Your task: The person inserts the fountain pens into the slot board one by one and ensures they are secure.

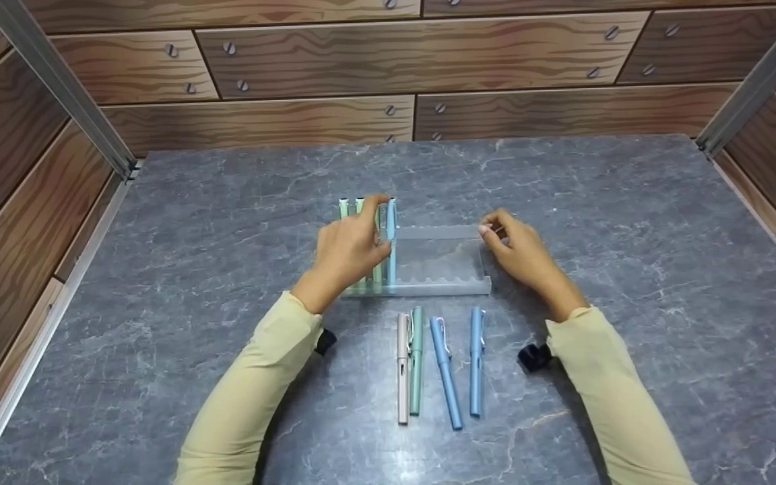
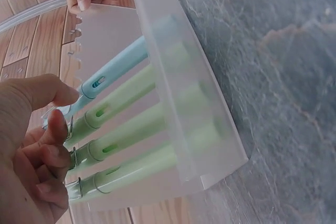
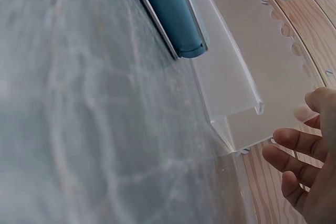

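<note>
A clear plastic pen rack with scalloped notches stands mid-table. Several pens lie side by side in its left part: light green pens and, to their right, a light blue pen. My left hand is over the green pens and pinches the light blue pen near its cap, with the index finger at its top end. At the rack's far right corner, my right hand pinches the edge between thumb and index finger; its other fingers are loosely bent in the right wrist view.
In front of the rack lie a greyish pen, a teal-green pen, a blue pen and another blue pen. The marbled tabletop is bounded by wood-patterned panels and metal posts.
</note>
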### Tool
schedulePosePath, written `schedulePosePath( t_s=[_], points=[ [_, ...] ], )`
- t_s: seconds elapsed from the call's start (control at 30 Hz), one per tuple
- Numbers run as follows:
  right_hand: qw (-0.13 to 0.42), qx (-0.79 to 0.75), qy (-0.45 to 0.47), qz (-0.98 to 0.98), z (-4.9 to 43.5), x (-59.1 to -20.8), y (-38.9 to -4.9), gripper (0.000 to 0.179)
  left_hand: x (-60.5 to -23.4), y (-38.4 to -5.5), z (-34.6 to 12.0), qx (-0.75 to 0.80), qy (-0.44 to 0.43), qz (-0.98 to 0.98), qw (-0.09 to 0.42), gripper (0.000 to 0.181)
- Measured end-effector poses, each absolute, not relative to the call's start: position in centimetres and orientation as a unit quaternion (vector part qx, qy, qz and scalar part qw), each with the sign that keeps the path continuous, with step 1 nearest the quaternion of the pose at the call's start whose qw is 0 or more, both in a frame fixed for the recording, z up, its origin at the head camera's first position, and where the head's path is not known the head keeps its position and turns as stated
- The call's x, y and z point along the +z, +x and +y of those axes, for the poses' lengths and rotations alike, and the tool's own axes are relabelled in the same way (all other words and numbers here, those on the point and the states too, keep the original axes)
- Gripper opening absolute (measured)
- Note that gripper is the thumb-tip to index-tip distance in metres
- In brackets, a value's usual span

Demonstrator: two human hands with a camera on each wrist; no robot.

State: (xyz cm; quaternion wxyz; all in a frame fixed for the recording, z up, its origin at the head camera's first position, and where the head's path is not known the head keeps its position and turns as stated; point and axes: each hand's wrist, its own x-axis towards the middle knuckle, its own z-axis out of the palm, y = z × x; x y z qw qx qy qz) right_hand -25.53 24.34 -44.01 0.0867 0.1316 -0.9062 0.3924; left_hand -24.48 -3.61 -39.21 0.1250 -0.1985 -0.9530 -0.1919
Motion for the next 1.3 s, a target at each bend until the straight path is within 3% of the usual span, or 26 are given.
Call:
schedulePosePath(
  t_s=[0.67, 1.3],
  points=[
    [0.08, 0.389, 0.131, -0.908, 24.4, -44.1, -25.6, 0.021, -39.4, -22.5, -4.2, -0.211, -0.232, -0.942, 0.118, 0.069],
    [0.085, 0.386, 0.128, -0.91, 24.3, -44.1, -25.6, 0.021, -40.9, -19.4, -4.3, -0.214, -0.274, -0.938, 0.007, 0.075]
  ],
)
